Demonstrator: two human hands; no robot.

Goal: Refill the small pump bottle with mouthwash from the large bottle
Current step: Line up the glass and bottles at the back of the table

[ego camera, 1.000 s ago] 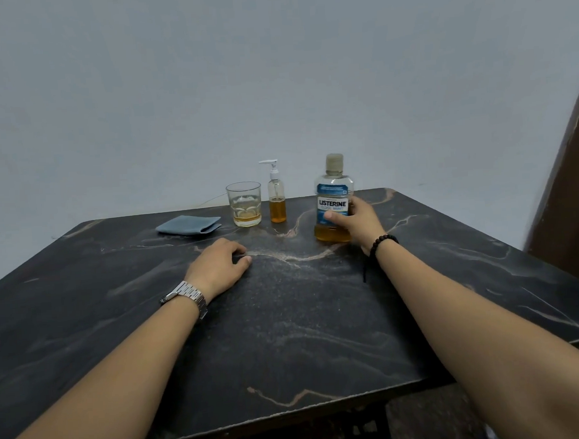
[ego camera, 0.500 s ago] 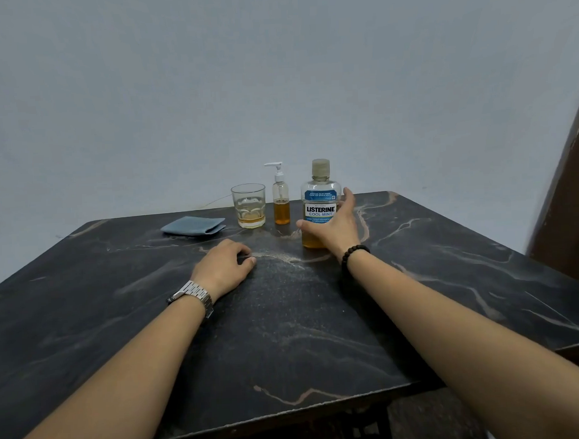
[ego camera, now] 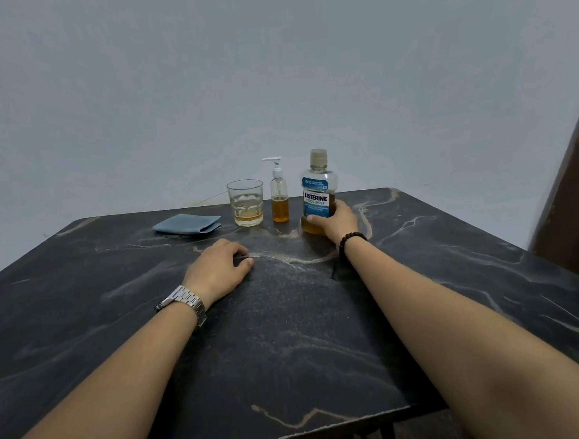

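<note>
glass (ego camera: 246, 203) upright, amber liquid | folded blue cloth (ego camera: 187, 224) | dark table (ego camera: 117, 295)

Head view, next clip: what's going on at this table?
A person's right hand grips the large mouthwash bottle, upright on the dark table with its cap on. The left hand rests on the tabletop, holding nothing. The small pump bottle, partly full, stands capped beside a glass.

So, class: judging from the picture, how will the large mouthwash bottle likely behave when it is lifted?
The large mouthwash bottle looks mostly empty, liquid only near its base, so probably light. Its clear plastic may flex under the right hand. Tall and narrow, it could tip if nudged high up.
</note>
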